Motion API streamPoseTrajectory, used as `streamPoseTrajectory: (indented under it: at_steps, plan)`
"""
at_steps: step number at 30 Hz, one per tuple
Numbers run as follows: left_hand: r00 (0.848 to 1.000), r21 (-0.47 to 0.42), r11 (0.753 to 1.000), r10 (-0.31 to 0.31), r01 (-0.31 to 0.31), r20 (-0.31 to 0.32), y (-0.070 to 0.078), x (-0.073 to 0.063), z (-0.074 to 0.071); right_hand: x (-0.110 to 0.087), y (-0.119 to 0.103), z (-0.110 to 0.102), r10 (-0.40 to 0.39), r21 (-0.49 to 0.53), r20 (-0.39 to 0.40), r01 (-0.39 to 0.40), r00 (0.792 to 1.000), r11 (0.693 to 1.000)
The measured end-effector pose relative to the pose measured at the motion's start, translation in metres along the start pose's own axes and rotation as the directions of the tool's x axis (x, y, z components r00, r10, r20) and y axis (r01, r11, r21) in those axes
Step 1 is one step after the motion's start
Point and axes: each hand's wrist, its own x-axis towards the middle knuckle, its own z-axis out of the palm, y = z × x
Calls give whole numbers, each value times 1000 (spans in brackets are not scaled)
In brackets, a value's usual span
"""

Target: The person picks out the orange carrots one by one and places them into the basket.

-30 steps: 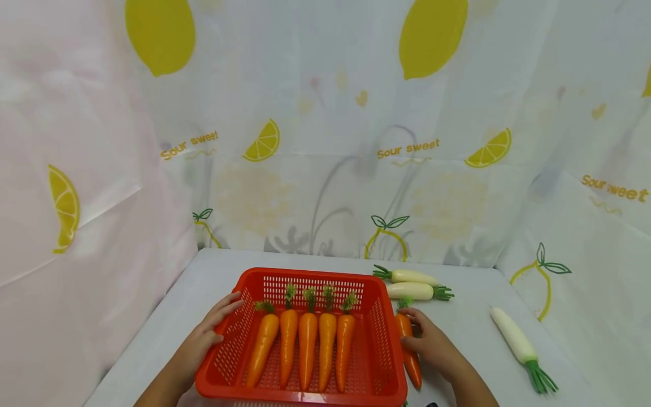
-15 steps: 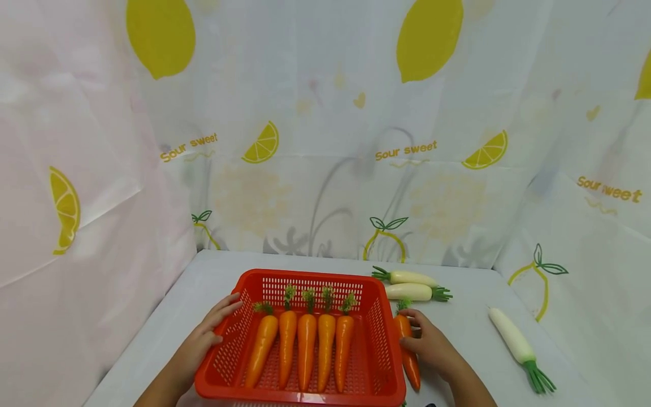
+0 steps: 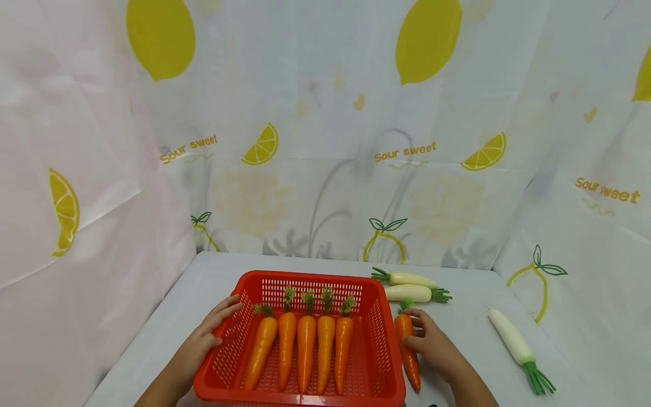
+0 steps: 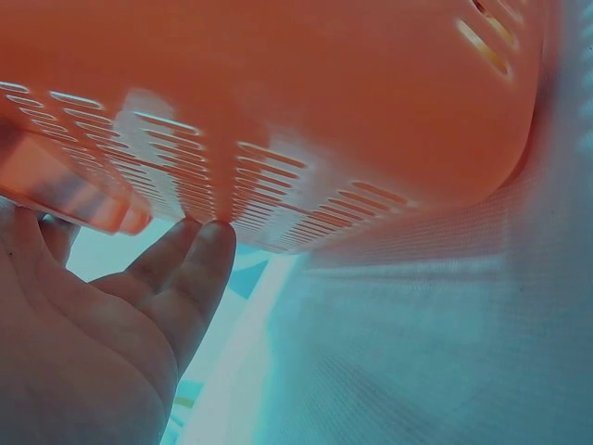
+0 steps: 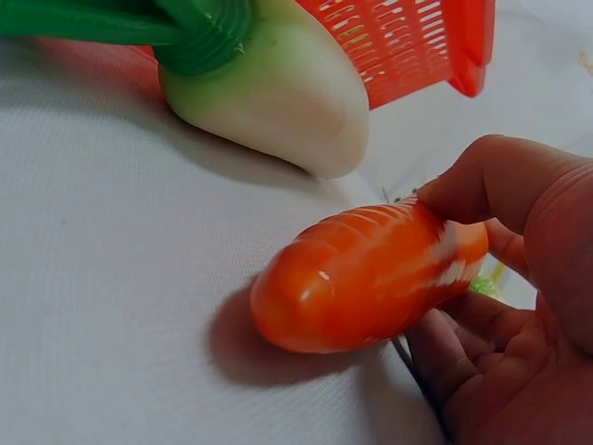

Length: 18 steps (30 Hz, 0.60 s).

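Observation:
A red perforated basket (image 3: pixel 300 397) holds several orange carrots (image 3: pixel 306 350) with leafy green tops, laid side by side. My left hand (image 3: pixel 199 342) rests against the basket's left side, its fingers extended. In the left wrist view, two fingertips (image 4: pixel 215 234) touch the slotted outer wall below the rim. Just outside the basket's right side, my right hand (image 3: pixel 429 346) pinches another carrot (image 3: pixel 411 362) between thumb and fingers. The right wrist view shows this carrot (image 5: pixel 343 278) from its tip, low over the white cloth.
Two white radishes (image 3: pixel 411 292) lie behind the basket's right corner; another radish (image 3: pixel 512 336) lies at far right. A further radish (image 5: pixel 269 83) sits beside the basket in the right wrist view. A lemon-print curtain (image 3: pixel 325 186) encloses the white table (image 3: pixel 468 328).
The right hand shifts very slightly with the carrot, whose top tips a little to the right. The left hand and basket stay in place.

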Motion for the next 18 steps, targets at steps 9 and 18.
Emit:
streamPoseTrajectory:
  at_steps: [9, 18]
  plan:
    - [1000, 0, 1000, -17, 17, -12, 0, -1, -1, 0, -2, 2, -2, -3, -3, 2, 1000, 1000]
    - [999, 1, 999, -45, 45, -26, 2, -1, 0, -3, -6, 1, 8, -33, -19, -8, 1000, 999]
